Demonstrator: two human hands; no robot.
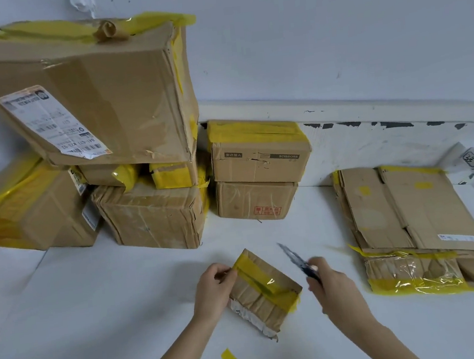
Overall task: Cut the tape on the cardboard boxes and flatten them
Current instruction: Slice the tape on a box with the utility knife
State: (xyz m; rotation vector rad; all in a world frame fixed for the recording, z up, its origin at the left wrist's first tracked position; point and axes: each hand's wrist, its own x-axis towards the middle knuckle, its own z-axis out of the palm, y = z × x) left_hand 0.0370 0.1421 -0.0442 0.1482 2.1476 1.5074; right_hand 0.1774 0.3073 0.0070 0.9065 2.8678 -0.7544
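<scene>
We judge the job partly done. To the right of the small box (pixel 263 289) we are working on, a stack of flattened cardboard (pixel 415 219) lies on the white table (pixel 99 325), its yellow tape still clinging to the edges. Behind the small box and to its left, the bulk of the work waits: a pile of sealed boxes (pixel 145 212) against the wall, the large labelled box (pixel 89 98) on top of it, and directly behind the small box two more sealed boxes (pixel 258 171) stacked one on the other. All of these appear uncut, so we reckon well over half remains.

The small box sits on the table nearest to us, tilted, with a band of yellow tape (pixel 258 279) running across its top face. Our left hand (pixel 212 290) pinches its left edge, fingers curled onto the cardboard. Our right hand (pixel 333 286) is just to the right of the box, not touching it, fingers wrapped round the dark handle of a cutter (pixel 297 260) whose blade points up and away over the box's right corner. The blade is blurred. A scrap of yellow tape (pixel 228 356) lies on the table in front of the small box.
</scene>
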